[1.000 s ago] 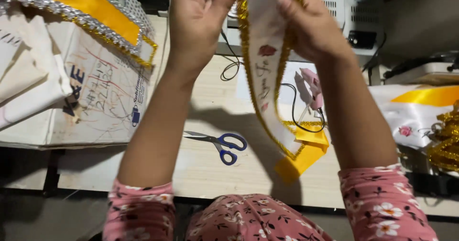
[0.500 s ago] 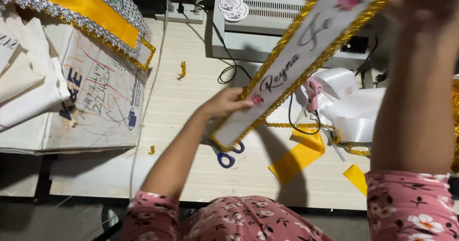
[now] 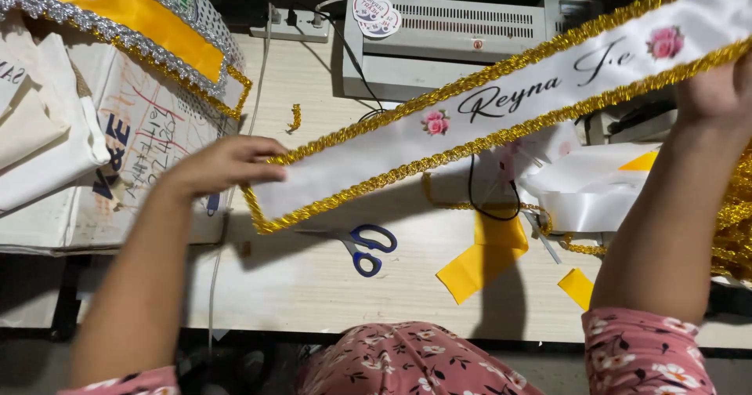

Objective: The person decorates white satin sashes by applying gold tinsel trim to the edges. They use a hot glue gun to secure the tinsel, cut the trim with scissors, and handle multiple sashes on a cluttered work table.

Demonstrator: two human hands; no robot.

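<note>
White satin sash (image 3: 501,121) stretched above the scissors (image 3: 366,248), left hand (image 3: 223,164) and right hand (image 3: 717,89) pinching its ends, so we're checking the gold trim.

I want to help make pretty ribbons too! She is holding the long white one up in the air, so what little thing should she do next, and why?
Probably lower the white sash flat onto the table. The left hand holds its near end and the right hand its far end, stretched above the scissors and yellow ribbon scraps, so the gold trim looks ready for checking.
</note>
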